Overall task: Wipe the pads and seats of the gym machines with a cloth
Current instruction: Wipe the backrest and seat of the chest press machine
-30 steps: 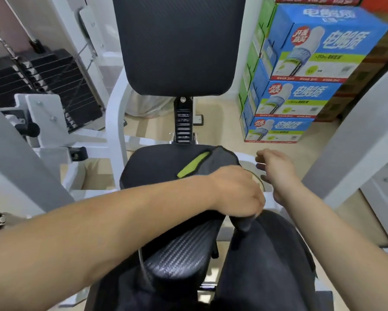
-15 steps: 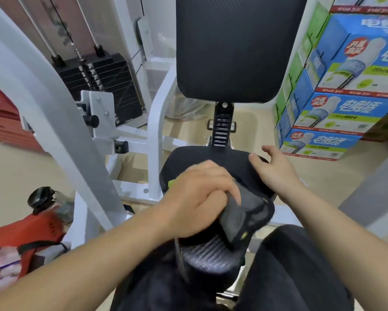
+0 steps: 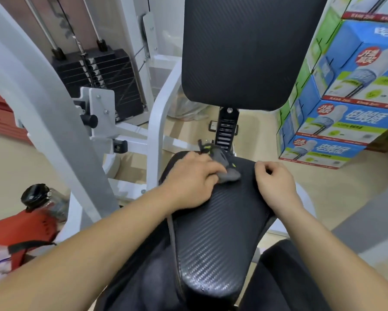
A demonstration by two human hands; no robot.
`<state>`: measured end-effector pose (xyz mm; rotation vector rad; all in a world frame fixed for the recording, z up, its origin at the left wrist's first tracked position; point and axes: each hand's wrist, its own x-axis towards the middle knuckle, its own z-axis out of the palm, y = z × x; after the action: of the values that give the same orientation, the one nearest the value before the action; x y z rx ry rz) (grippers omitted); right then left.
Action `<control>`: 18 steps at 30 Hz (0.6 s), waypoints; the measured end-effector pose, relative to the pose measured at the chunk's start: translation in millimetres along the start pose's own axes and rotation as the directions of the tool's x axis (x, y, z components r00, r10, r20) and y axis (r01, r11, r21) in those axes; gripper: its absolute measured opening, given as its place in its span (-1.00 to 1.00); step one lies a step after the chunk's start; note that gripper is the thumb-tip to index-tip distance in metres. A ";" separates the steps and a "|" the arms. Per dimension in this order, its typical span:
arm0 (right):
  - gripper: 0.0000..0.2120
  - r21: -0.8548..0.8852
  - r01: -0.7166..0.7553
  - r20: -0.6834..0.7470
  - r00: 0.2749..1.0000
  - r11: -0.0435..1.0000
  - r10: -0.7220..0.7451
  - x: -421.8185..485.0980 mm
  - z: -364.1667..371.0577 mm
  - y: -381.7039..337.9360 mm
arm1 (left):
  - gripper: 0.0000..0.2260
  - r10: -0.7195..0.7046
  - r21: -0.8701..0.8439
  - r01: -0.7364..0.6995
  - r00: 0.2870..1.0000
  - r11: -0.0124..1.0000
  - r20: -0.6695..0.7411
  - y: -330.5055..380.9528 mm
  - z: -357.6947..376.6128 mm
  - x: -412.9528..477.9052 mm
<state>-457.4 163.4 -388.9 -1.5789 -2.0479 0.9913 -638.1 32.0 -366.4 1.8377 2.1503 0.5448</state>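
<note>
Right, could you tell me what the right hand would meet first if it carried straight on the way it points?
Probably the black adjuster post behind the seat. The right hand points forward and left, on a line just right of the cloth under the left hand; depth is unclear.

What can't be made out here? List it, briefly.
Head view:
- Left hand: its grip on the cloth, motion-blurred.
- Right hand: whether it clasps the seat edge, hidden beneath it.
- Boxes: print cut by right edge.
- Bottle: blurred.
</note>
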 end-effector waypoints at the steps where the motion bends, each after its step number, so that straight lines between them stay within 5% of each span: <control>1: -0.61 0.018 -0.020 -0.004 1.000 1.000 0.020 0.2 0.3 -0.1 | -0.75 0.120 -0.040 -0.120 0.993 0.992 -0.004 17.7 -3.5 -29.1; 5: -0.73 -0.006 0.016 0.009 1.000 1.000 -0.015 7.2 3.4 6.8 | -0.71 0.288 -0.134 -0.275 0.953 0.952 0.096 19.7 -11.1 -41.0; 9: -0.76 -0.014 0.069 -0.024 0.997 0.997 -0.070 9.4 6.9 13.3 | -0.65 0.044 0.124 -0.055 0.995 0.991 0.092 -25.8 9.1 57.6; 12: -0.75 -0.030 0.064 -0.047 0.997 0.998 -0.065 7.8 7.5 9.1 | -0.66 -0.067 0.167 0.049 0.992 0.985 0.105 -36.1 22.6 93.4; 18: -0.69 -0.105 -0.168 0.249 0.950 0.980 0.189 6.9 -29.1 -37.8 | -0.73 -0.016 0.169 0.000 0.995 0.986 0.097 0.6 11.9 25.5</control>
<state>-466.1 174.1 -342.7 -1.7857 -2.1680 1.2508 -636.7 58.5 -375.6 1.8976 2.1968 0.2712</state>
